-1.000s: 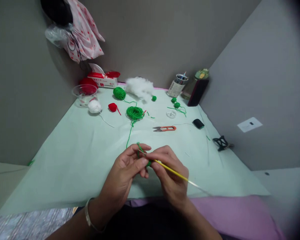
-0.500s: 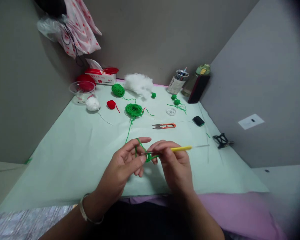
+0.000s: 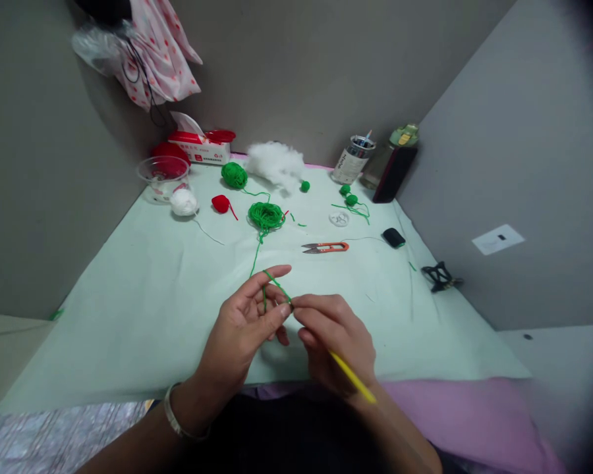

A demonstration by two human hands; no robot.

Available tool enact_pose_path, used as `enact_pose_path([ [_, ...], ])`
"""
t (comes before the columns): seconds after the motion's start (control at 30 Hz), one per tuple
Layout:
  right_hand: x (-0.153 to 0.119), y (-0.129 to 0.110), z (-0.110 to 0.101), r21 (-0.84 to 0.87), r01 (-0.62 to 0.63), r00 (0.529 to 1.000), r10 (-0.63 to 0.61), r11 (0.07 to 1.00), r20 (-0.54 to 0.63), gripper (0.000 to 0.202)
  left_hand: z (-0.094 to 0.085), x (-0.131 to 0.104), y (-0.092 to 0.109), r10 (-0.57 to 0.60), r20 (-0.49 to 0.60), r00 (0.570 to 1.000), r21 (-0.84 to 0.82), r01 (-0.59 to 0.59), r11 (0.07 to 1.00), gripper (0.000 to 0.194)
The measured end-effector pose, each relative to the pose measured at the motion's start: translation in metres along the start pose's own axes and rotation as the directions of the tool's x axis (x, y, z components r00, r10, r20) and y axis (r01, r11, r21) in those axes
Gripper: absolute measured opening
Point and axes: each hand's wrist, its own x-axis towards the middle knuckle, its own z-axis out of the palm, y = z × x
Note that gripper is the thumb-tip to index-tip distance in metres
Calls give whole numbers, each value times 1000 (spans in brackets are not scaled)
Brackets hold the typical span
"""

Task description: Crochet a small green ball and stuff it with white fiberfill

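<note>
My left hand (image 3: 240,329) is closed in a pinch, thumb against fingers, on a small green crochet piece that is mostly hidden now. Green yarn (image 3: 277,286) loops over its raised index finger and runs down to the pinch. In my right hand (image 3: 340,332) is a crochet hook with a yellow handle (image 3: 354,378), which slants down toward my wrist. The fingertips of both hands meet at the work, and the hook's tip is hidden there. Beyond my hands, the yarn trails up to a loose green coil (image 3: 265,216) on the table.
Orange thread snips (image 3: 326,247) lie beyond my hands. Farther back are a green yarn ball (image 3: 234,175), a red ball (image 3: 221,204), a white ball (image 3: 183,202), white stuffing (image 3: 275,164), small green balls (image 3: 351,199), a pen jar (image 3: 354,160) and a bottle (image 3: 398,155).
The crochet hook has swung from nearly level to slanting down toward me. My right hand has turned with it, and its fingertips now cover the green piece.
</note>
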Motion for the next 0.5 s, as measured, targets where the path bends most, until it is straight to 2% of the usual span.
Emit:
enact_pose_path([
  [0.1, -4, 2, 6, -54, 127, 988, -131, 991, -83, 40, 4, 0, 1, -107, 43, 993, -127, 112, 985, 52],
  [0.17, -4, 2, 6, 13, 75, 990, -73, 997, -118, 39, 4, 1, 4, -218, 109, 970, -221, 237, 946, 50],
  [0.23, -1, 1, 4, 177, -44, 985, 72, 983, -155, 29, 3, 3, 8, -269, 129, 954, -269, 295, 917, 44],
  [0.3, 5, 0, 2, 418, -165, 954, 253, 893, -163, 25, 2, 4, 11, -243, 89, 966, -261, 258, 930, 40],
  [0.37, 11, -1, 3, 612, -238, 920, 378, 754, -107, 23, 1, 4, 12, -181, 57, 982, -209, 189, 960, 38],
  [0.43, 16, 0, 5, 690, -277, 911, 410, 668, -31, 20, 2, 3, 10, -116, 52, 992, -135, 122, 983, 39],
  [0.5, 17, -1, 7, 685, -290, 914, 406, 668, -9, 19, 3, 2, 7, -62, 39, 997, -66, 65, 996, 39],
])
